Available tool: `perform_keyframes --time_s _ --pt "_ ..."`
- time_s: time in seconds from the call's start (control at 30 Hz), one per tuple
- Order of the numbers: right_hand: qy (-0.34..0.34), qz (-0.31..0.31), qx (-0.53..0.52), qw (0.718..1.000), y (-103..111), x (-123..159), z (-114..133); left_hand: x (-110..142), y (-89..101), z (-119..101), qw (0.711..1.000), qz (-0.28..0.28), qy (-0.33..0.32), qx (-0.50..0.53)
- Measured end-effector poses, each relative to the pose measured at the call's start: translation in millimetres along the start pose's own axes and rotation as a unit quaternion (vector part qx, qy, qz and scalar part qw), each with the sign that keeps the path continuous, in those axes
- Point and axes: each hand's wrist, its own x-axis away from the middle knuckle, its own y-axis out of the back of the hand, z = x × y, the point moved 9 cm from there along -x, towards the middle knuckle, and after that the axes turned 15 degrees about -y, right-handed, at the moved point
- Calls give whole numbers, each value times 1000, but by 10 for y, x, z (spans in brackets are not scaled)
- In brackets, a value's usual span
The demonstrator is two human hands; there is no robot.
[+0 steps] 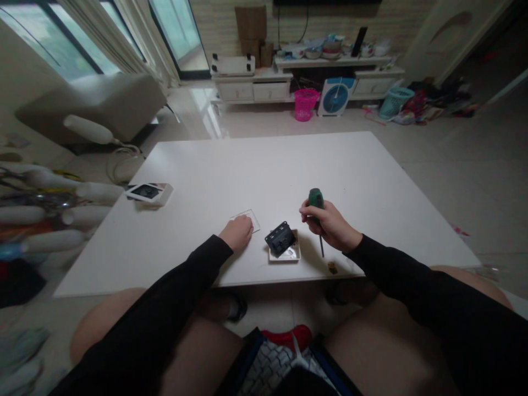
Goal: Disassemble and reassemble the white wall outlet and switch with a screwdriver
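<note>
My right hand (pixel 330 220) is wrapped round the green handle of a screwdriver (pixel 316 199), whose dark shaft points down toward the white table (pixel 264 165). On the left, my left hand (pixel 239 232) has curled fingers over the near edge of a thin, clear or white square frame (pixel 254 220) lying flat. Between my hands, a black rectangular plastic part (pixel 281 238) rests tilted on a shallow white square tray (pixel 284 259). A small yellowish-brown piece (pixel 332 268) lies near the front edge, below the screwdriver tip.
White boxes (pixel 165 193) with a dark item on top stand at the table's left edge. Beyond the table are a grey bench (pixel 107 104), a pink basket (pixel 304 104), a blue fan (pixel 336 98) and a cluttered white cabinet (pixel 239 91). My knees flank the near edge.
</note>
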Motion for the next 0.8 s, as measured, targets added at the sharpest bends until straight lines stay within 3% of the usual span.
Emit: perform_keyframes --time_s 0.1,0.17,0.27,0.33,0.4,0.5,0.8 --pt "5 4 1 1000 -6 4 13 -5 99 -107 1000 -16 -20 15" --pt "8 3 2 1000 -5 4 19 15 234 -272 995 -58 -61 47" --pt "9 3 0 1000 -2 1 18 135 498 -672 965 -169 -175 94" --pt "10 5 -1 1000 -5 -2 15 245 549 -981 943 -196 -258 72" --pt "10 8 0 1000 -9 -9 5 328 493 -1237 927 -194 -319 23" --pt "6 6 3 1000 -8 -23 -18 361 356 -1430 915 -189 -355 -38" --pt "2 6 11 1000 -31 -25 -40 260 146 -1479 909 -177 -369 -76"
